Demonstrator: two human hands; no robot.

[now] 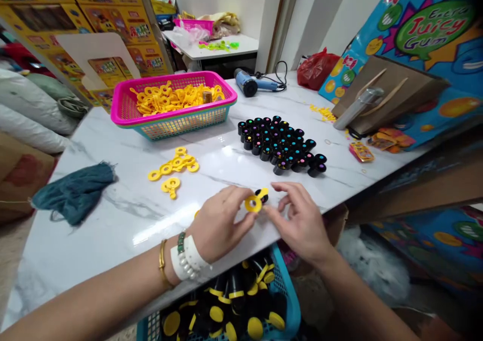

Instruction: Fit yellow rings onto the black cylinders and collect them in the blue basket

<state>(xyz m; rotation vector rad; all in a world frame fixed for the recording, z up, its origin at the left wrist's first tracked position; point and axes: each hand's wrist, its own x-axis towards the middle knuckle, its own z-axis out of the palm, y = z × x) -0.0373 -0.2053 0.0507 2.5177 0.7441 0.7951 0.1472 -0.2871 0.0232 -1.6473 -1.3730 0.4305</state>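
Observation:
My left hand [222,223] is closed in a pinch, thumb and index finger on a yellow ring piece with a short stem [248,203]. Right behind the stem a small black part [265,198] shows, mostly covered. My right hand [300,220] is just to the right, fingers curved and apart, its thumb tip close to the ring; whether it touches cannot be told. Several loose yellow ring pieces [177,162] lie on the white marbled table [124,190] to the left. Farther back stand many black cylinders [281,167] with coloured dots on top, packed in a group.
A pink-rimmed basket [173,76] holds more yellow pieces. Below the table edge, a blue basket [292,306] holds black tubes with yellow ends. A dark teal cloth [77,192] lies left. A blue heat-gun-like tool [260,83], red bag [317,69] and brown paper bag [388,94] stand behind.

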